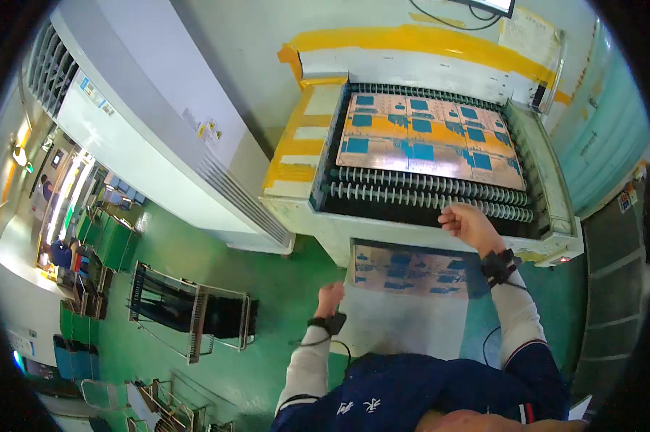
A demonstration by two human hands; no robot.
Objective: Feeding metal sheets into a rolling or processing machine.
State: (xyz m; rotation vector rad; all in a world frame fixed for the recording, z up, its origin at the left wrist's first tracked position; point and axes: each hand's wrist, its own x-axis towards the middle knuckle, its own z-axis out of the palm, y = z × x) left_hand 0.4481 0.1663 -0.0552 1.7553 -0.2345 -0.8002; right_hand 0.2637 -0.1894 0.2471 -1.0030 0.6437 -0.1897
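Note:
A copper-coloured circuit board panel [429, 137] with blue patches and an orange band of light lies across the machine's roller bed. My right hand [469, 222] is over the front wheeled rollers [426, 198], fingers curled, with nothing seen in it; it is apart from the panel. Lower down, my left hand [330, 299] is closed beside the left edge of a second patterned copper panel [411, 271]. What it holds, if anything, is hidden. A pale grey surface [404, 324] extends from this lower panel toward my body. Both wrists wear black straps with cables.
The roller machine [289, 176] has yellow-taped edges. A tall white cabinet [173, 137] stands left of it. On the green floor is a metal rack [195, 317] with black panels. Teal sheeting [606, 137] hangs at right; another person [60, 252] is far left.

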